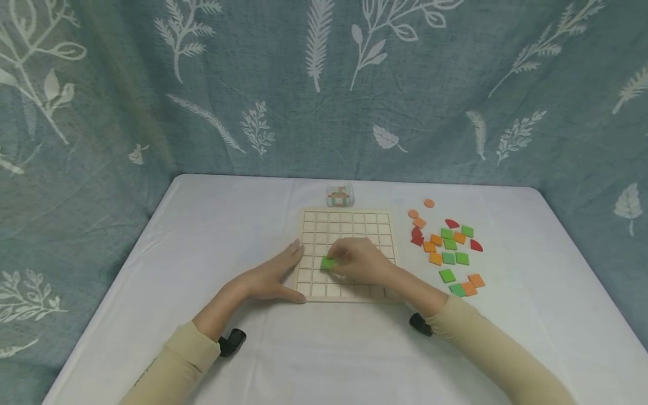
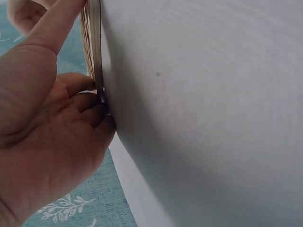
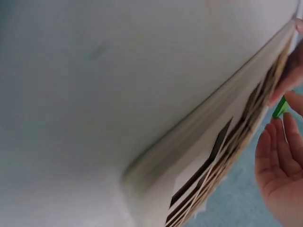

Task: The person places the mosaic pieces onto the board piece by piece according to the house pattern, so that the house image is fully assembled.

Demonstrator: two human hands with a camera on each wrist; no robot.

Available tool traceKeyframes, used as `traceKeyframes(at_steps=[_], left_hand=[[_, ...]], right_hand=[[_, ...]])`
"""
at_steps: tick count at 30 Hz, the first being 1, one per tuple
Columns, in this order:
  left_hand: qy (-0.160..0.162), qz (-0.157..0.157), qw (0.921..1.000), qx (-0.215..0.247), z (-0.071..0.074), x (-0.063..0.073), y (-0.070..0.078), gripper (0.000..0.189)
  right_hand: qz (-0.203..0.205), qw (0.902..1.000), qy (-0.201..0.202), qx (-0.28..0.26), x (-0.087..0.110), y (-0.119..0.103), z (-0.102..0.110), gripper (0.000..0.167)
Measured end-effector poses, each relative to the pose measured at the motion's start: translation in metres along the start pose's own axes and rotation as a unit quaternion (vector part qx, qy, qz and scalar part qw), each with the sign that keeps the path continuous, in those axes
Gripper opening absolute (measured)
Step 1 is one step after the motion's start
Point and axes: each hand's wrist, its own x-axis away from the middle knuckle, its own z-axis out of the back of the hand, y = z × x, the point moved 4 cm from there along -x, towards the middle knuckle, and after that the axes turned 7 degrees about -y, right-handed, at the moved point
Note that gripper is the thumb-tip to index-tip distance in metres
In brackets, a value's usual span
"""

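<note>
A wooden grid board (image 1: 345,219) with square cells lies on the white table. My right hand (image 1: 361,261) is over its middle and pinches a green square tile (image 1: 327,262) between thumb and fingertips. In the right wrist view the green tile (image 3: 280,108) shows edge-on between the thumb and fingers of that hand (image 3: 279,161), beside the board's edge. At the board's left side my left hand (image 1: 270,277) rests with its fingers extended, fingertips on the rim and thumb at the near left corner. The left wrist view shows this hand's palm (image 2: 47,137) and fingers against the board's edge.
Right of the board lie scattered loose pieces: green squares (image 1: 448,258), orange squares (image 1: 435,259), orange discs (image 1: 429,203) and red quarter-round pieces (image 1: 476,245). Behind the board stands a small clear container (image 1: 340,196) with a coloured pattern. A leaf-patterned curtain (image 1: 283,112) hangs at the back.
</note>
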Motion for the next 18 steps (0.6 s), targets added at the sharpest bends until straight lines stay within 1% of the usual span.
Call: traceKeyframes(at_steps=[3, 7, 12, 18], left_hand=[[-0.001, -0.001, 1.0, 0.002, -0.001, -0.001, 0.0, 0.111], [-0.003, -0.002, 1.0, 0.007, -0.002, 0.0, 0.001, 0.111], [0.0, -0.001, 1.0, 0.006, -0.002, 0.0, 0.0, 0.112], [-0.002, -0.001, 1.0, 0.005, -0.001, 0.0, -0.001, 0.113]], right_hand=[[0.014, 0.9997, -0.013, 0.017, -0.008, -0.002, -0.005, 0.02], [0.026, 0.9989, -0.023, 0.033, -0.014, -0.003, -0.008, 0.019], [0.044, 0.9978, -0.024, 0.042, -0.015, -0.006, -0.01, 0.019], [0.041, 0.9979, -0.013, 0.048, -0.016, -0.007, -0.011, 0.02]])
